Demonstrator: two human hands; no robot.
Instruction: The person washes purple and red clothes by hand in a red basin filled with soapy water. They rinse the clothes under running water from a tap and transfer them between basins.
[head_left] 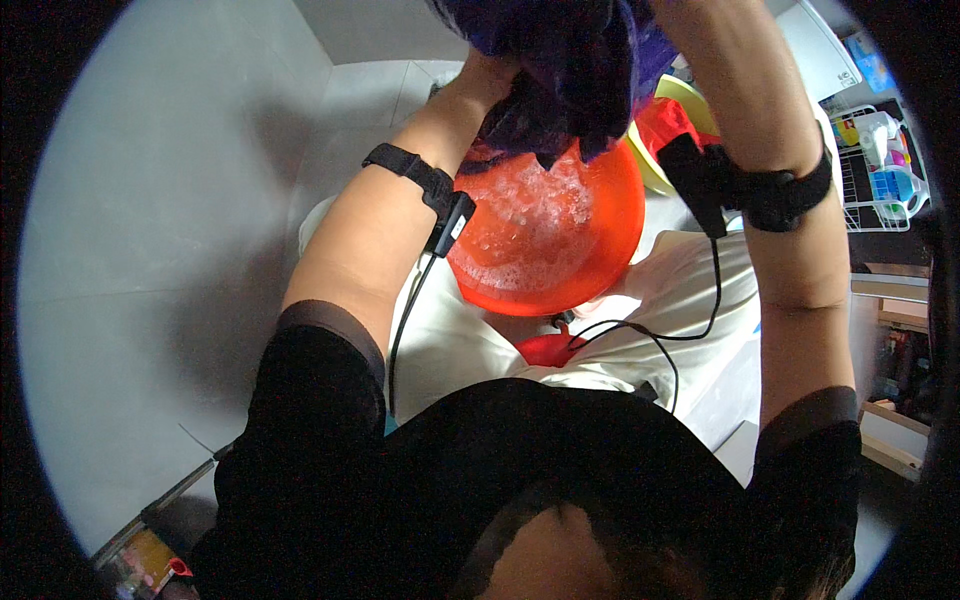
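Note:
A dark purple cloth (575, 80), bunched and with its lower folds hanging, is held up at the top of the view. It hangs over an orange-red basin (625, 240) of sudsy water (530, 215). My left hand (492, 76) reaches into the folds and holds the cloth, its fingers covered by it. My right arm stretches up on the other side of the cloth, and that hand lies beyond the upper edge. Beside the basin at the right stands a yellow-green tub (641, 148) with red cloth (668, 122) inside.
Black straps (405, 168) with small boxes circle both forearms, and cables (716, 290) run from them past my lap. Between my knees is a red object (548, 350). A white wire rack (860, 215) with bottles stands at the right. Grey wall (150, 200) rises at the left.

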